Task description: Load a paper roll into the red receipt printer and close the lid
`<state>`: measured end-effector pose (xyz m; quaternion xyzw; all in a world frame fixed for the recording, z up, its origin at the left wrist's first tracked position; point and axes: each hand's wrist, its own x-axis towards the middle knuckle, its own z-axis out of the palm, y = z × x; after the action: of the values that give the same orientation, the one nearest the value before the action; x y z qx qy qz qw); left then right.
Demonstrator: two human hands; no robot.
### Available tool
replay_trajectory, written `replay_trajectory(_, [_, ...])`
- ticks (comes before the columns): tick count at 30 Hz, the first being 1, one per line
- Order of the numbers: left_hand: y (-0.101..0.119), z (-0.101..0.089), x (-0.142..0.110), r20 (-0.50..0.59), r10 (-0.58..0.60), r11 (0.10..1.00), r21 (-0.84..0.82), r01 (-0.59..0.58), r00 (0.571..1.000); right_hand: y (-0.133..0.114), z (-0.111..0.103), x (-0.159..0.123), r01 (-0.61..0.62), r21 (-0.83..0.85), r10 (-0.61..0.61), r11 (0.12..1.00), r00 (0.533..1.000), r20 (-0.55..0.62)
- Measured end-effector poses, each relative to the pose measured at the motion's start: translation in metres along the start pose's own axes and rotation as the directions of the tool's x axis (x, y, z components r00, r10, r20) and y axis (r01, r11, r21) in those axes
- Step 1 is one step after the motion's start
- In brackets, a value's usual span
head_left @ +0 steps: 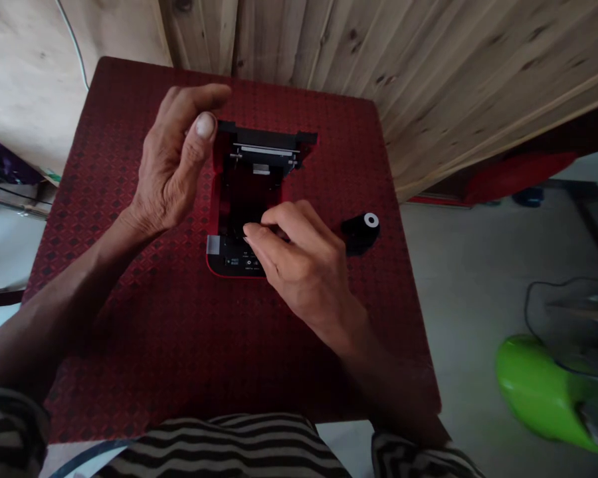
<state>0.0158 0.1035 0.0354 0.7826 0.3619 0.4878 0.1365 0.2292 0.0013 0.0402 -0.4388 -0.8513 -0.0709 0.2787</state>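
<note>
One right fingertip (pixel 249 230) grip; hidden

Left hand (pixel 172 156) beside open red-black device (pixel 256 179); right hand (pixel 303 255) over its front; red table (pixel 179 345) beneath.

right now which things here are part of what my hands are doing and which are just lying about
In use:
open red-and-black printer, right hand at its opening, left hand near its raised lid
black roll with white core, probably

Lying about:
glossy green object on the floor
pale cable along the wall
</note>
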Motion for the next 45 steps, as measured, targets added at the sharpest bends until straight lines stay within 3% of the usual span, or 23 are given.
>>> replay_trajectory(3, [0.004, 0.001, 0.006, 0.113, -0.022, 0.996, -0.087, 0.032, 0.993, -0.009, 0.002, -0.009, -0.016, 0.058, 0.019, 0.998, 0.998, -0.054])
replay_trajectory(7, [0.014, -0.002, 0.004, 0.152, -0.005, 0.999, -0.053, 0.013, 0.988, -0.020, 0.006, -0.022, -0.031, 0.043, 0.036, 0.999, 0.993, -0.115])
replay_trajectory(14, [0.034, -0.014, -0.029, 0.285, 0.113, 0.993, 0.009, -0.121, 0.952, -0.027, 0.010, -0.035, -0.049, -0.022, 0.042, 0.999, 0.968, -0.247])
replay_trajectory(21, [0.024, -0.010, -0.056, 0.303, 0.220, 0.965, 0.073, -0.253, 0.927, -0.029, 0.007, -0.032, -0.057, -0.010, 0.053, 0.998, 0.970, -0.237])
replay_trajectory(32, [0.019, -0.007, -0.061, 0.302, 0.332, 0.916, 0.124, -0.382, 0.894, -0.029, 0.005, -0.023, -0.085, 0.007, 0.084, 0.996, 0.979, -0.183])
replay_trajectory(40, [0.015, -0.003, -0.064, 0.270, 0.368, 0.908, 0.104, -0.406, 0.890, -0.027, 0.005, -0.017, -0.068, -0.038, 0.063, 0.997, 0.991, -0.122])
replay_trajectory(45, [0.017, -0.002, -0.067, 0.297, 0.317, 0.925, 0.114, -0.363, 0.901, -0.023, -0.003, -0.027, -0.105, 0.075, 0.113, 0.992, 0.989, -0.099])
